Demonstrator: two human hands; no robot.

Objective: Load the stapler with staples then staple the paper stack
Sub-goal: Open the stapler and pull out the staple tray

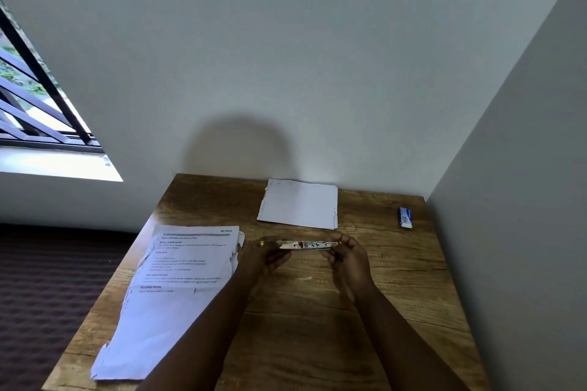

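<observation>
A slim metal stapler (pixel 306 245) is held level above the middle of the wooden table (pixel 317 343). My left hand (pixel 263 259) grips its left end, where a bit of yellow shows. My right hand (pixel 347 259) pinches its right end. The stapler's inner metal channel faces up; I cannot tell whether staples lie in it. A printed paper stack (pixel 178 289) lies on the table's left side, its edges ragged. A small blue and white staple box (pixel 405 218) rests at the far right of the table.
A blank white sheet stack (pixel 298 208) lies at the table's far edge against the wall. A wall stands close along the table's right side. A barred window (pixel 38 98) is at the left, with dark flooring below.
</observation>
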